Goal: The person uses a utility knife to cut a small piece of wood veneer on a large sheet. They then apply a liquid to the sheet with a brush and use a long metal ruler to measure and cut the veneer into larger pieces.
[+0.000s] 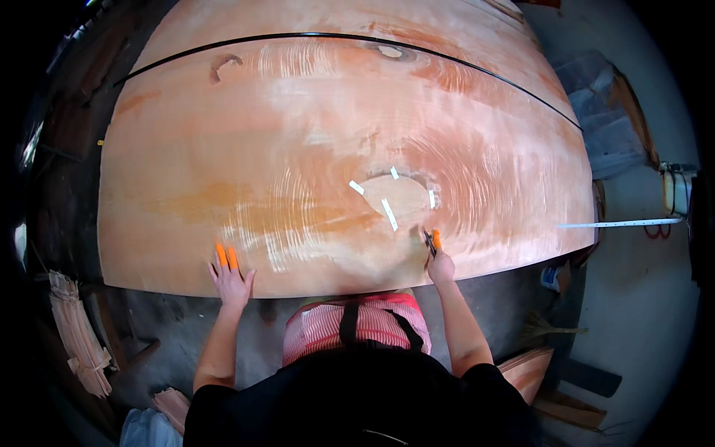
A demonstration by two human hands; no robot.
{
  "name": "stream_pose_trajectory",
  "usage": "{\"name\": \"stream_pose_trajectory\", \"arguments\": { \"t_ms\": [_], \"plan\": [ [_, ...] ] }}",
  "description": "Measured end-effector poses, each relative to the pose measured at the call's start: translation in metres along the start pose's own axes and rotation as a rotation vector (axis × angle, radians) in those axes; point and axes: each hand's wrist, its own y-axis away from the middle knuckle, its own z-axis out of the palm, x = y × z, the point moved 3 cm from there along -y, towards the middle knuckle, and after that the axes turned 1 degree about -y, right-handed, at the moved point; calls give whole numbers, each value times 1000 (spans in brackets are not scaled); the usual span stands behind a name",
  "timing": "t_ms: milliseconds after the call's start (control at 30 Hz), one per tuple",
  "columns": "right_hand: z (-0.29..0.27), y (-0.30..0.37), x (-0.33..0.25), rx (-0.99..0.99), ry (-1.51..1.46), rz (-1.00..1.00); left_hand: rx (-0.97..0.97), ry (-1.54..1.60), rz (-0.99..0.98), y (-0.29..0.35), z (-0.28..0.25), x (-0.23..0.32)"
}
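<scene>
Sheet [186, 141]: broad, thin-looking wood, its near edge running just in front of the person, so the near part lies within easy reach of both arms
Patch [395, 195]: paler oval of wood, right of the sheet's middle and nearer its near edge than its far one; its grain is plainer than the rippled grain around it
Tapes [389, 214]: four short white pieces at the patch's rim, one at the left, one at the far side, one at the right, one toward the near left; spaced like this, they probably keep the patch from shifting
Left hand [232, 284]: fingers spread, palm down by the sheet's near edge, left of the middle, with hold of nothing; likely a light steadying touch
Sleeves [232, 257]: orange covers on fingers of both hands, perhaps against blades or rubbing
Right hand [442, 267]: fingers wrapped around a slim dark tool [430, 243], just to the near side of the patch; whether blade or scissors, cannot tell
Strip [316, 34]: long and black, crossing the far part from left edge to right edge, perhaps as a weight or guide
Rule [625, 223]: pale, marked, jutting past the right edge near the near right corner
</scene>
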Motion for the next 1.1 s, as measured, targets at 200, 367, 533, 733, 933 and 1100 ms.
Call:
{"name": "stream_pose_trajectory", "arguments": {
  "t_ms": [200,367,533,733,933,1100],
  "plan": [
    [0,-1,2,-26,71,12,-84,23,-45,6,5,-6],
    [12,-2,-6,99,-120,50,-8,27,-18,28,-1,-14],
    [51,67,-42,123,-414,-60,19,307,118,105,-14,-31],
    [122,185,-56,21,-259,-404,-463,445,-132,229,5,-93],
    [138,233,-100,-285,-36,-551,-462,594,-437,320,94,-212],
    [144,238,-187,-344,-6,-631,-520,622,-619,329,94,-287]
  ]
}}
